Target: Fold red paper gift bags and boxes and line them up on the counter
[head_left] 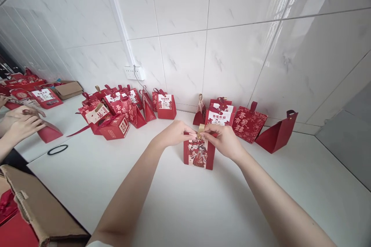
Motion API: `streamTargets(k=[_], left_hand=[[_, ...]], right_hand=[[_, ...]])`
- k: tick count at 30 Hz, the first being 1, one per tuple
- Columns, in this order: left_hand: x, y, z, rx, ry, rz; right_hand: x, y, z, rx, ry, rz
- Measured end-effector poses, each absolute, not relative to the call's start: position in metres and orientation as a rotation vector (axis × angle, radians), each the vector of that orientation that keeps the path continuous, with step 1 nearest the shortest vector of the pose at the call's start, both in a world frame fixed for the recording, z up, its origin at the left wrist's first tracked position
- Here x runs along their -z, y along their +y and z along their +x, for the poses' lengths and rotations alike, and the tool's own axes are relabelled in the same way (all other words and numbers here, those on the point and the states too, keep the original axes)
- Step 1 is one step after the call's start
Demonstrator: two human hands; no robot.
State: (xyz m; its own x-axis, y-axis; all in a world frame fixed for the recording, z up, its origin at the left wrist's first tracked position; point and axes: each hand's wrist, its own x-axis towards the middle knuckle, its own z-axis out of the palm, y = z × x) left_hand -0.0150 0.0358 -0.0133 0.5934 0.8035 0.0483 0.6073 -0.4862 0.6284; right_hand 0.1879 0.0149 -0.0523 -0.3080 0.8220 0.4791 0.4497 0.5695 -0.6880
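Observation:
A red gift box (199, 154) with an illustrated front panel stands upright on the white table before me. A gold ribbon loop (201, 128) rises from its top. My left hand (175, 133) pinches the box's top edge from the left. With fingers closed, my right hand (223, 139) grips the ribbon at its base. Just behind stand more red gift boxes (220, 117) with white labels. To their right are a patterned red box (251, 124) and a plain-sided red box (278, 133).
Several red boxes (124, 112) cluster at the left by the tiled wall. A black ring (57, 149) lies near the table seam. An open cardboard carton (43, 208) sits at lower left. At far left, another person's hands (26, 125) touch a red box (50, 133).

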Motion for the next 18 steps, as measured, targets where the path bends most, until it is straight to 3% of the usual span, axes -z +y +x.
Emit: streamTargets(k=[6,13,18], left_hand=[[0.012,0.048,-0.033,-0.313,1.125,2.372],[0.016,0.062,-0.041,-0.2,1.108,2.237],[0.023,0.068,-0.037,-0.237,1.054,2.099]], right_hand=[[0.051,0.017,0.201,-0.813,-1.879,-1.024],[0.055,0.027,0.219,-0.762,-2.021,-1.161],[0.079,0.047,0.222,-1.169,-1.739,-1.0]])
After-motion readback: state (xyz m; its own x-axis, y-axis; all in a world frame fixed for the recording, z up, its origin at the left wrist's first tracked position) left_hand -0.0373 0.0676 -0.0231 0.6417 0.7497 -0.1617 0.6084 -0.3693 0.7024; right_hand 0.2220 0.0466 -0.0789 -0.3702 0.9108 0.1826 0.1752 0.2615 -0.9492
